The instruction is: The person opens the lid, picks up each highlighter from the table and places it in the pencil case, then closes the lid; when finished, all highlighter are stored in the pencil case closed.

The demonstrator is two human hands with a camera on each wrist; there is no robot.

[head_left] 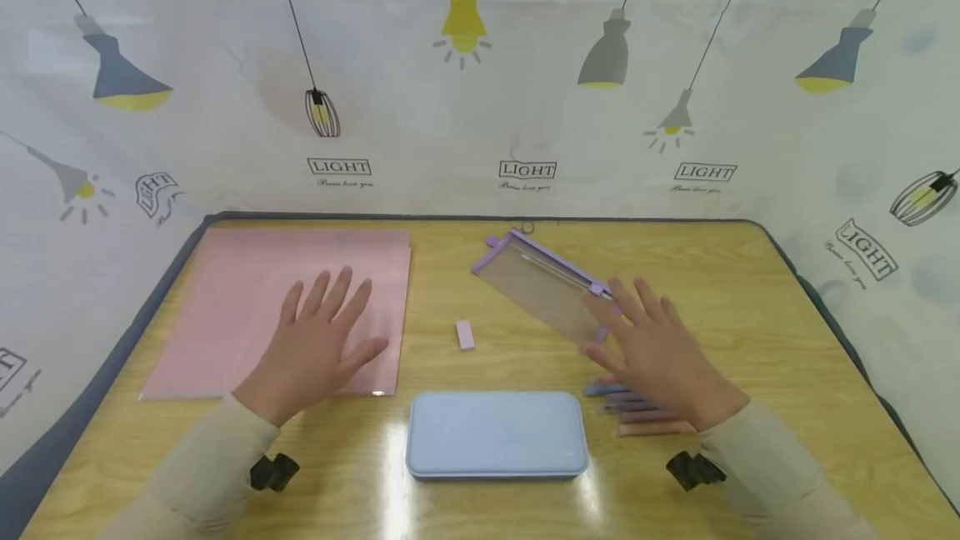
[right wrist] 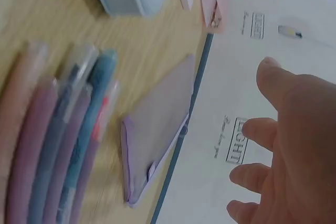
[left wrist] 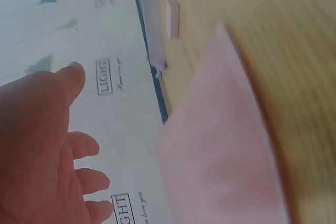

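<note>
My left hand [head_left: 313, 348] hovers over a pink folder [head_left: 225, 298], fingers spread and holding nothing. Fingers also apart, my right hand [head_left: 660, 352] is above several pens [head_left: 630, 407] and near a clear zip pouch [head_left: 540, 286] with purple edging. In the right wrist view the pens [right wrist: 68, 129] lie side by side, in blue, purple and peach tones. Between the forearms lies a closed light blue pencil case [head_left: 497, 434]. A small pale pink eraser [head_left: 465, 335] sits on the table behind the case.
The wooden table [head_left: 337, 473] has a dark edge and meets a white cloth backdrop [head_left: 420, 107] printed with lamps at its far side. The backdrop also rises along the left and right sides.
</note>
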